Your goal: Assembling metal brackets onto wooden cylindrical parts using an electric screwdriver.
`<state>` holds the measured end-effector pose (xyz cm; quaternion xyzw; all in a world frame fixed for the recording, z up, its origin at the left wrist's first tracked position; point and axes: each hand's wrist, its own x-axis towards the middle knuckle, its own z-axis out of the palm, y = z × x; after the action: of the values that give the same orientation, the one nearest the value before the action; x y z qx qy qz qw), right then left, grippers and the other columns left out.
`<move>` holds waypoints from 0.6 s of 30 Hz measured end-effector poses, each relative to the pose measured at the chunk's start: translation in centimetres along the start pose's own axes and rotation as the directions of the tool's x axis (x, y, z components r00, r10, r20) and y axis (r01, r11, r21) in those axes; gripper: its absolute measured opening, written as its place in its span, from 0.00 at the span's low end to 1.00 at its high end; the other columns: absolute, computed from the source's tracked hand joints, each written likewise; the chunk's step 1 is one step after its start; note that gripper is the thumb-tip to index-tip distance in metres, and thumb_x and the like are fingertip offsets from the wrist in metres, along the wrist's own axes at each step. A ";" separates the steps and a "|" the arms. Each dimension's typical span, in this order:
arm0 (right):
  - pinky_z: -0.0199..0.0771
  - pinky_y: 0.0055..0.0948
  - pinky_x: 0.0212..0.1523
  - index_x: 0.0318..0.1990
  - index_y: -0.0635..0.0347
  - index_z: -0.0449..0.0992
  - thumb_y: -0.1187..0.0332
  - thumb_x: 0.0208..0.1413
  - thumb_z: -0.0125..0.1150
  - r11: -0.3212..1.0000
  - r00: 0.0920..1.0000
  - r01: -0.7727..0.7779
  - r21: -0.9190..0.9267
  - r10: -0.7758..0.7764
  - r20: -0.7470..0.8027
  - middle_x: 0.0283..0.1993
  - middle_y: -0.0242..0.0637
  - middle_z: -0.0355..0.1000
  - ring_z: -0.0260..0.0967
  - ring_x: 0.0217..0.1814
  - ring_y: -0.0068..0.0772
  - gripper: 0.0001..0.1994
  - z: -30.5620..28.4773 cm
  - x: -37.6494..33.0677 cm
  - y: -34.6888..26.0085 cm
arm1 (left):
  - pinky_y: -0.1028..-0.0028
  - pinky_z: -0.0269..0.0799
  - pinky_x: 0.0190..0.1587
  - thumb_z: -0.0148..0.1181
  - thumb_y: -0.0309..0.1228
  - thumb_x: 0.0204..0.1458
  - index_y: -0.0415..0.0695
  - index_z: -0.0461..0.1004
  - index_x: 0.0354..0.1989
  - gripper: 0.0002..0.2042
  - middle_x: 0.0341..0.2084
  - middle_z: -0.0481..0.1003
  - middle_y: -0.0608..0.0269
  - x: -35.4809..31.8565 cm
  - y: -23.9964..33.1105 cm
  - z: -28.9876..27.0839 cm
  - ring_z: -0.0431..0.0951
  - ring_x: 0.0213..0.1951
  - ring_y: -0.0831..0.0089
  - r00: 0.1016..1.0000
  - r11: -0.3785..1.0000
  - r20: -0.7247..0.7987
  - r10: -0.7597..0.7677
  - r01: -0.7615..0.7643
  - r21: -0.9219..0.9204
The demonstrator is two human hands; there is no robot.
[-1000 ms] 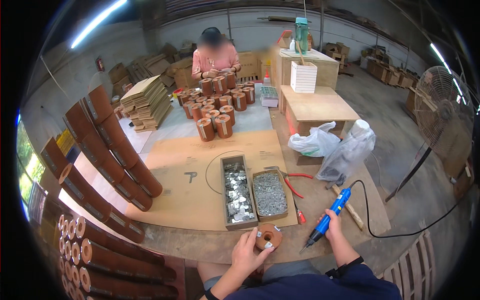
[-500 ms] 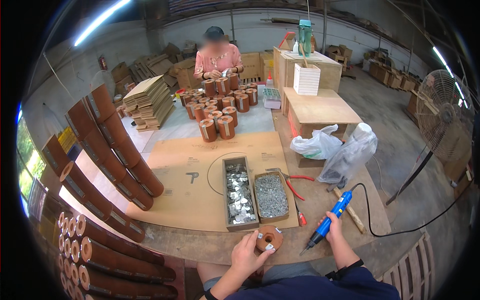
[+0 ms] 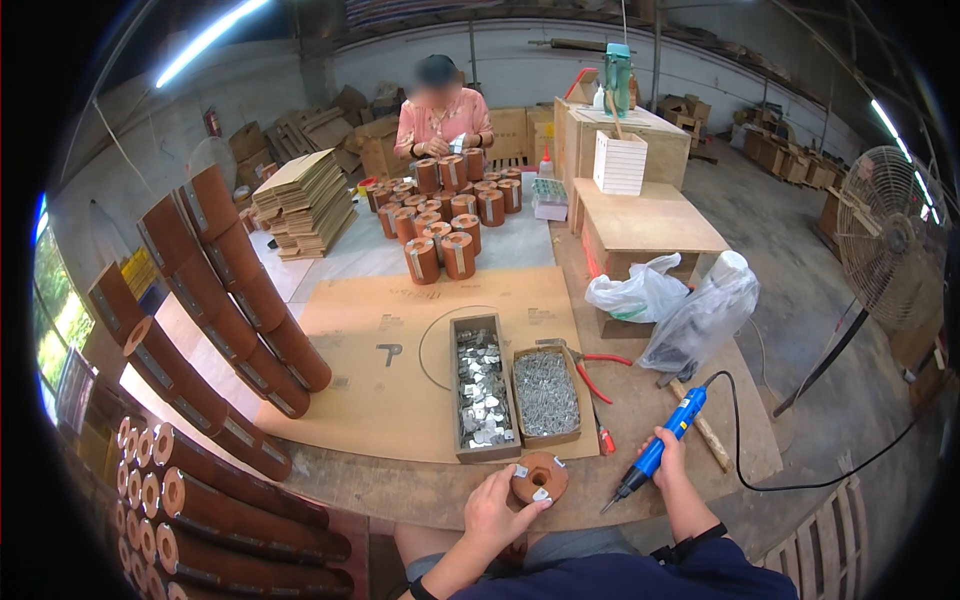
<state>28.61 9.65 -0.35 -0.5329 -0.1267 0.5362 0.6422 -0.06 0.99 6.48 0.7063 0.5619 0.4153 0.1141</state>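
Note:
My left hand grips the side of a short reddish-brown cylinder at the table's near edge, thumb and fingers against it. The cylinder has a hole in the middle of its top and small metal tabs at its rim. In my right hand is a blue electric screwdriver, its fingers wrapped round the body. The bit points down and left, to the right of the cylinder and apart from it. Just beyond the cylinder stand a long box of small metal plates and a carton of screws.
Red-handled pliers, a hammer and plastic bags lie to the right. Cylinder stacks rise on the left. Across the table a person works behind many cylinders. A black cord runs right, near a fan.
The whole view has shifted slightly. My hands, the cylinder and the screwdriver keep nearly the same places relative to each other.

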 end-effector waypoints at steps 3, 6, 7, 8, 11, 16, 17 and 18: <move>0.71 0.36 0.23 0.34 0.57 0.61 0.68 0.44 0.57 1.000 1.000 0.012 0.000 -0.012 0.013 0.23 0.37 0.64 0.65 0.21 0.34 0.12 0.0 0.1 0.1 | 0.69 0.71 0.37 0.72 0.41 0.28 0.37 0.68 0.44 0.33 0.33 0.73 0.53 0.0 0.0 0.1 0.75 0.35 0.60 0.999 0.999 0.000 -0.033 0.033 -0.027; 0.71 0.36 0.24 0.34 0.57 0.61 0.68 0.44 0.56 1.000 0.999 0.023 0.015 -0.023 0.029 0.23 0.37 0.64 0.65 0.22 0.33 0.12 -0.3 0.3 0.2 | 0.68 0.71 0.38 0.71 0.42 0.30 0.36 0.67 0.44 0.33 0.34 0.72 0.53 0.0 -0.3 0.3 0.74 0.37 0.59 0.999 0.998 0.016 -0.050 0.050 -0.037; 0.71 0.35 0.24 0.34 0.58 0.62 0.68 0.44 0.56 1.000 0.999 0.022 0.009 -0.022 0.026 0.23 0.37 0.64 0.65 0.22 0.33 0.11 -0.4 0.3 0.1 | 0.67 0.70 0.38 0.70 0.44 0.31 0.36 0.67 0.45 0.33 0.35 0.71 0.52 -0.1 -0.4 0.3 0.73 0.38 0.57 0.999 0.998 0.019 -0.045 0.045 -0.035; 0.71 0.35 0.25 0.33 0.58 0.62 0.68 0.44 0.56 1.000 1.000 0.021 0.003 -0.021 0.022 0.23 0.36 0.64 0.65 0.22 0.33 0.11 -0.6 0.2 0.1 | 0.67 0.70 0.38 0.70 0.44 0.31 0.36 0.67 0.45 0.33 0.35 0.71 0.52 -0.4 -0.2 0.2 0.73 0.38 0.57 0.999 0.998 0.020 -0.049 0.050 -0.036; 0.71 0.35 0.25 0.34 0.58 0.63 0.67 0.44 0.57 1.000 0.999 0.019 -0.002 -0.019 0.028 0.23 0.36 0.64 0.65 0.22 0.33 0.11 -0.7 -0.3 0.1 | 0.66 0.69 0.41 0.69 0.44 0.32 0.35 0.65 0.48 0.35 0.37 0.69 0.51 -0.6 0.2 -0.1 0.71 0.41 0.57 0.990 0.995 0.100 -0.095 0.098 -0.021; 0.71 0.35 0.24 0.33 0.58 0.63 0.66 0.45 0.57 1.000 0.999 0.015 -0.016 -0.014 0.046 0.23 0.36 0.64 0.65 0.22 0.32 0.11 -1.3 0.4 0.7 | 0.66 0.68 0.41 0.70 0.42 0.32 0.34 0.63 0.50 0.37 0.36 0.69 0.52 -0.9 -0.5 0.3 0.70 0.40 0.56 0.992 0.993 0.099 -0.083 0.090 -0.072; 0.71 0.35 0.24 0.34 0.58 0.62 0.67 0.45 0.58 1.000 0.998 0.024 0.004 -0.024 0.066 0.23 0.36 0.64 0.65 0.22 0.32 0.12 -1.6 0.8 0.7 | 0.66 0.68 0.41 0.70 0.42 0.31 0.35 0.63 0.50 0.37 0.36 0.68 0.52 -0.4 -0.4 0.3 0.70 0.40 0.56 0.988 0.993 0.130 -0.088 0.097 -0.062; 0.71 0.34 0.25 0.33 0.58 0.62 0.66 0.45 0.57 1.000 0.997 0.022 0.011 -0.023 0.079 0.23 0.36 0.64 0.65 0.23 0.32 0.12 -1.7 1.0 0.8 | 0.66 0.68 0.42 0.71 0.41 0.30 0.36 0.63 0.50 0.37 0.37 0.68 0.52 -0.2 -0.5 0.2 0.69 0.40 0.56 0.985 0.991 0.144 -0.093 0.106 -0.087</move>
<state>29.83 9.47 -2.09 -0.5068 -0.1552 0.5502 0.6453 -0.26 1.05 5.91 0.6984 0.5668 0.3848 0.2071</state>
